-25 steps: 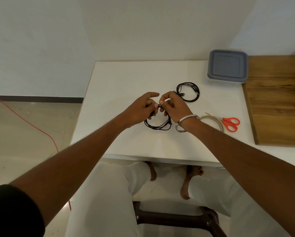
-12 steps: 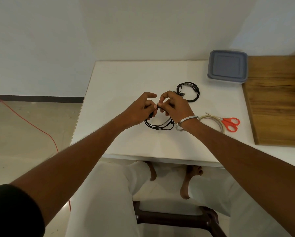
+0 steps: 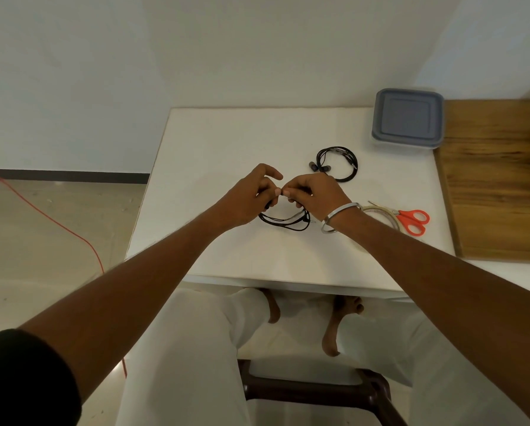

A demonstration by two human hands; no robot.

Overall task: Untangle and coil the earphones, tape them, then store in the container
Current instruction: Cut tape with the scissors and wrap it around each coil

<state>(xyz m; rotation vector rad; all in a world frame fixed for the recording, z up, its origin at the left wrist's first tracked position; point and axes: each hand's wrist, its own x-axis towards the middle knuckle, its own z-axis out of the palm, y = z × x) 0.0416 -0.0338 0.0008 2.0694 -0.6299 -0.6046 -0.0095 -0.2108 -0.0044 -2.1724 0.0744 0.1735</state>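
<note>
Hands meet over a coil of earphones, mid-task at a white table

The left hand (image 3: 248, 198) and right hand (image 3: 314, 195), fingers curled, pinch the top of a black coil (image 3: 283, 221) that hangs below and between them; this looks like the taping step, though no tape strip is clearly visible. A second coil (image 3: 337, 163) lies just beyond the right hand. The tape roll (image 3: 380, 215) and scissors (image 3: 412, 221) sit beside the right wrist, and the lidded container (image 3: 408, 118) stands well beyond. Next, likely, sealing the wrap without letting the loops spring loose.
</note>
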